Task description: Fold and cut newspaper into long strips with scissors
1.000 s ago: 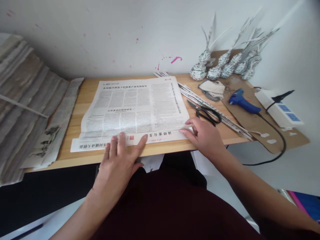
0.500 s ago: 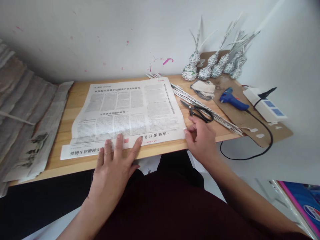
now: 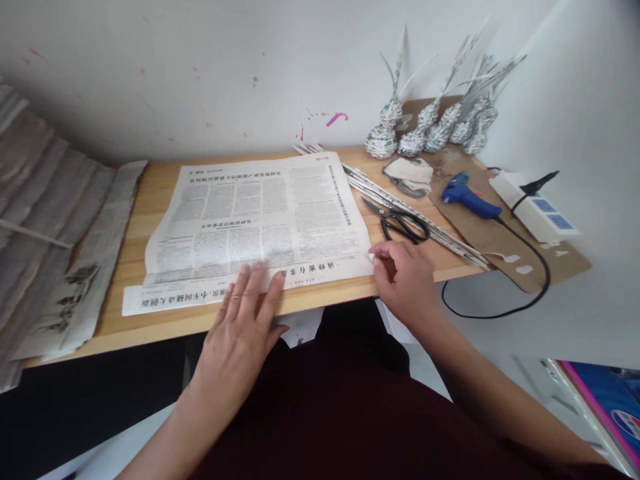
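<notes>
A printed newspaper sheet point(image 3: 240, 220) lies on the wooden table, its near edge folded over in a narrow strip. My left hand point(image 3: 243, 313) rests flat on that near edge, fingers stretched out and holding nothing. At the sheet's lower right corner, my right hand point(image 3: 407, 277) is closed, thumb and fingertips pinching the edge of the paper. Black-handled scissors point(image 3: 404, 225) lie just beyond my right hand. Behind them, thin rolled paper sticks point(image 3: 425, 223) run diagonally, partly beside the sheet's right edge.
Stacked newspapers point(image 3: 45, 200) rise at the left. At the back right stand several gourd shapes woven from paper point(image 3: 383, 137). A cloth point(image 3: 410, 175), a blue glue gun point(image 3: 470, 197) on cardboard point(image 3: 525, 257), and a white power strip point(image 3: 535, 210) with a black cord sit at right.
My left hand has slid to the right along the sheet's near edge, uncovering more of the printed strip. My right hand stays at the corner, its fingers drawn closer together.
</notes>
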`<action>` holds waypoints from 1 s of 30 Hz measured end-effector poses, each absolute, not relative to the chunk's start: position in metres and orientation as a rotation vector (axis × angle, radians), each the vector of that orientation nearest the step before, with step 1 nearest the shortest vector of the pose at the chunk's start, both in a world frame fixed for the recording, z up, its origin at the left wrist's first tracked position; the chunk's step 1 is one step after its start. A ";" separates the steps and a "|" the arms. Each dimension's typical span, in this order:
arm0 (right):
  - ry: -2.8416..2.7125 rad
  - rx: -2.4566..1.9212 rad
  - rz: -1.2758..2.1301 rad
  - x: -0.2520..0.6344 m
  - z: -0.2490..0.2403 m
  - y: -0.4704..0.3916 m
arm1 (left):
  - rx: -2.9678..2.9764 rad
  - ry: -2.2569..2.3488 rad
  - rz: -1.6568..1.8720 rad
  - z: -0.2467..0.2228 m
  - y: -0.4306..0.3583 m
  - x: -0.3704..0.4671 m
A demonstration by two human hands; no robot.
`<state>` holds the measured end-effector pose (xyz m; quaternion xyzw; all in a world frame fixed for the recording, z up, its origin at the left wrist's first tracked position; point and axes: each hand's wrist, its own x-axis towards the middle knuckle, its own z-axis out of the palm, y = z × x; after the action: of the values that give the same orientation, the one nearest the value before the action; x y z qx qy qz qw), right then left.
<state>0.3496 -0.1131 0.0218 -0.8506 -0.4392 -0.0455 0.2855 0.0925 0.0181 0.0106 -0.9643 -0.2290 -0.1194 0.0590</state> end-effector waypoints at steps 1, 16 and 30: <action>-1.179 -2.268 -0.123 0.350 0.022 -0.113 | -2.935 -0.664 -0.358 0.010 0.018 0.093; -1.605 -2.114 -0.359 0.310 0.023 -0.107 | -2.917 -0.709 -0.203 0.012 0.010 0.103; -2.003 -2.063 0.038 0.245 0.016 -0.088 | -2.929 -0.714 -0.260 0.011 0.011 0.100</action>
<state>0.2454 -0.0883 0.0158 -0.7111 -0.6904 0.0131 0.1324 0.1001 0.0112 0.0113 -0.9664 -0.2355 -0.0859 0.0578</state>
